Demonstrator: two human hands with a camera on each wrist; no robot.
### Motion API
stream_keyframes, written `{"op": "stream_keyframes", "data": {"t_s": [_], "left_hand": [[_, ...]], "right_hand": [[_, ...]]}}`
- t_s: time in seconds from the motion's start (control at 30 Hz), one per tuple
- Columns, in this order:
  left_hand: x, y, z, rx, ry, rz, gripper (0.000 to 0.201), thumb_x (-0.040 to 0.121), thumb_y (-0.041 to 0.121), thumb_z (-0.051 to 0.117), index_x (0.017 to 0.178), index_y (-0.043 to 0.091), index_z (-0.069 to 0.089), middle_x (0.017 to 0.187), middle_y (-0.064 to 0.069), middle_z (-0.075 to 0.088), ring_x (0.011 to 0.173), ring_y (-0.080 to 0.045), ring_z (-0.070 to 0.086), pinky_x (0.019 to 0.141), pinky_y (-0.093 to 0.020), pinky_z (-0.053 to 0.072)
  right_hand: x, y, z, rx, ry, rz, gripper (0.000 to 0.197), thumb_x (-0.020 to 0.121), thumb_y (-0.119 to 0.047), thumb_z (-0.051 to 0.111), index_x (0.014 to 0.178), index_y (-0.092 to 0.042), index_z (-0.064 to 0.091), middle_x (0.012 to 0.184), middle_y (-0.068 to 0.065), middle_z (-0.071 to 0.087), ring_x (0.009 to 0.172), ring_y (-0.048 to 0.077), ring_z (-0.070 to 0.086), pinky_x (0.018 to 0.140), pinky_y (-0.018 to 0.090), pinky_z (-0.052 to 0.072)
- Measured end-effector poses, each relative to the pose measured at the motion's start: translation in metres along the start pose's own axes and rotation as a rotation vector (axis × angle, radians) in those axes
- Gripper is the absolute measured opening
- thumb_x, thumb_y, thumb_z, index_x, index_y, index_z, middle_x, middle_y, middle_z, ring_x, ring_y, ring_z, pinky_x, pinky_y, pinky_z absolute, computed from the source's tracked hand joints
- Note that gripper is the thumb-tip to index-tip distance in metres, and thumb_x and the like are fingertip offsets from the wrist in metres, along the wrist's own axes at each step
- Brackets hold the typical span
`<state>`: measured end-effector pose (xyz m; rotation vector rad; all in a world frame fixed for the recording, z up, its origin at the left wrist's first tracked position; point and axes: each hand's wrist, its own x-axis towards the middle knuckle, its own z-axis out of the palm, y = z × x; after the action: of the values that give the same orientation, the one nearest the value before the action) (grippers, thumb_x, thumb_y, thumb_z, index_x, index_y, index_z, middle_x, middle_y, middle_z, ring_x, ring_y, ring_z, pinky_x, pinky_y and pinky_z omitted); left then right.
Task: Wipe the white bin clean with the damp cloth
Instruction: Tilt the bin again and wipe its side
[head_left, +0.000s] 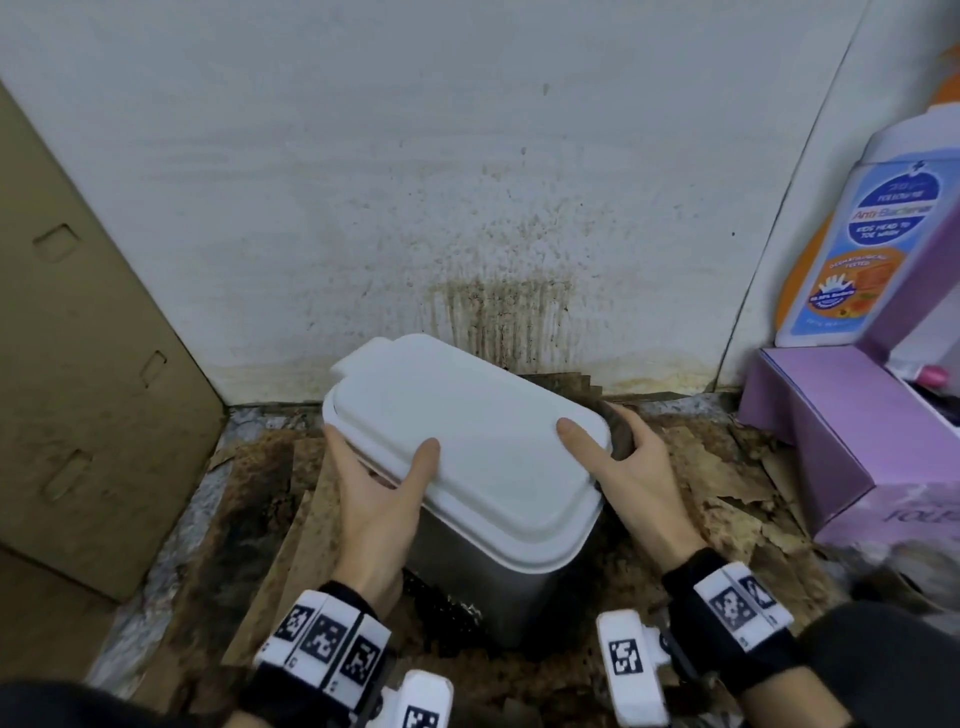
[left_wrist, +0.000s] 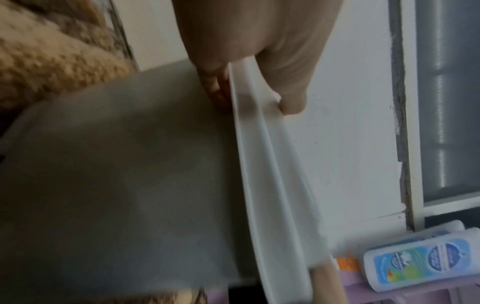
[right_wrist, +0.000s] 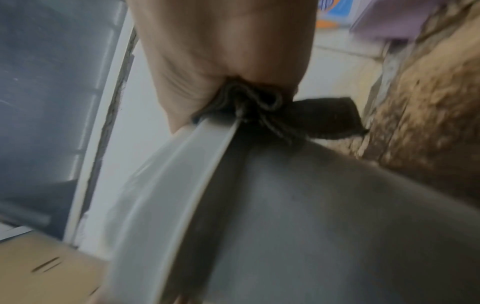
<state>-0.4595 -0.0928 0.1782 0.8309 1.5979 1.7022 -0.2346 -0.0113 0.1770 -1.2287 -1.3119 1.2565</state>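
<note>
The white bin (head_left: 467, 447) with its lid on stands tilted on a dirty floor by the wall. My left hand (head_left: 382, 460) grips its left rim, thumb on the lid and fingers under the lip; the left wrist view shows this hold on the bin (left_wrist: 116, 174). My right hand (head_left: 602, 441) grips the right end, thumb on the lid. A dark damp cloth (head_left: 621, 434) is bunched between its fingers and the bin's side. In the right wrist view the cloth (right_wrist: 311, 115) is pressed against the bin (right_wrist: 337, 216) just below the lid's edge.
A cardboard box (head_left: 78, 364) stands close on the left. A purple box (head_left: 831, 441) and a wash bottle (head_left: 852, 249) crowd the right. The wall (head_left: 498, 312) behind is stained brown. Torn, soiled cardboard (head_left: 727, 499) covers the floor around the bin.
</note>
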Motion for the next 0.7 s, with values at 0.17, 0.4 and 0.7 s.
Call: {"op": "stream_keyframes", "data": {"t_s": [0.17,0.4,0.7], "left_hand": [[0.025,0.012,-0.016,-0.021,-0.138,-0.085,0.091,0.085,0.029,0.080,0.155,0.049,0.025,0.139,0.012,0.060,0.119,-0.018,0.066,0.098,-0.047,0.056],[0.053,0.013,-0.024,0.115,-0.308,-0.155,0.095,0.078,0.044,0.084,0.153,0.055,0.027,0.137,0.004,0.062,0.120,-0.022,0.065,0.102,-0.053,0.053],[0.049,0.000,-0.006,0.161,-0.293,-0.133,0.070,0.097,0.041,0.064,0.157,0.046,0.028,0.138,0.010,0.059,0.118,-0.010,0.063,0.082,-0.023,0.058]], "right_hand": [[-0.041,0.005,0.029,0.182,0.241,-0.022,0.063,0.076,-0.044,0.091,0.132,-0.034,0.064,0.125,-0.015,0.072,0.113,0.005,0.069,0.092,0.032,0.059],[-0.079,0.008,0.058,0.216,0.391,0.031,0.074,0.066,-0.062,0.089,0.130,-0.058,0.053,0.136,-0.015,0.059,0.128,0.013,0.058,0.104,0.046,0.055],[-0.069,0.011,0.055,0.210,0.344,0.087,0.074,0.078,-0.064,0.080,0.141,-0.046,0.045,0.138,-0.013,0.056,0.130,0.015,0.056,0.104,0.046,0.054]]}}
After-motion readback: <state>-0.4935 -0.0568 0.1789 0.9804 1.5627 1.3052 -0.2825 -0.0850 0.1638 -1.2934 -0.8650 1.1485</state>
